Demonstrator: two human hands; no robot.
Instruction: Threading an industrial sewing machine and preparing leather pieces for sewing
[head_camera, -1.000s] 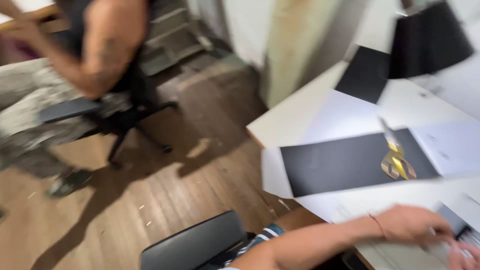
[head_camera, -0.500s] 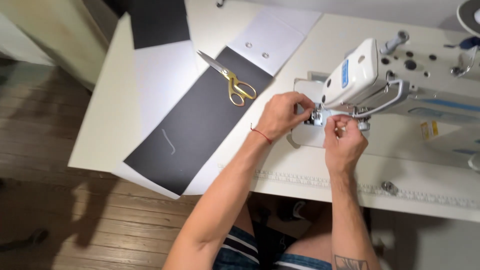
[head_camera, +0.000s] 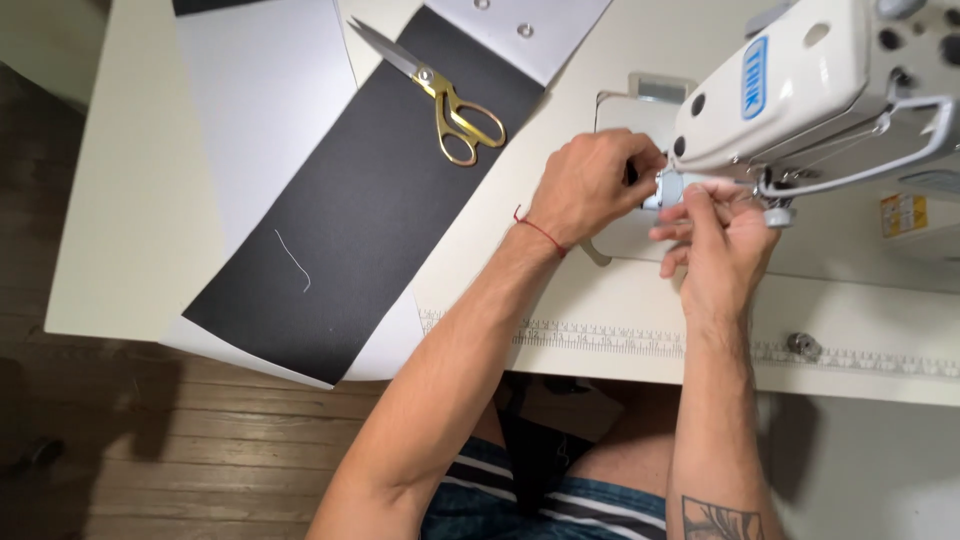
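A white sewing machine stands on the cream table. My left hand reaches under the machine head, its fingers closed around a small grey metal part by the needle. Just to the right, my right hand has its fingertips pinched together at that same part. Whatever those fingertips pinch is too small to see. A red string circles my left wrist.
A long black sheet lies diagonally on white sheets left of the machine, with a short white thread on it. Gold-handled scissors rest on its far end. A ruler strip runs along the table's near edge. Below is wooden floor.
The view swung from the room and a seated person to the table, then drew closer. Both hands stay at the machine's needle area, shifting only slightly.
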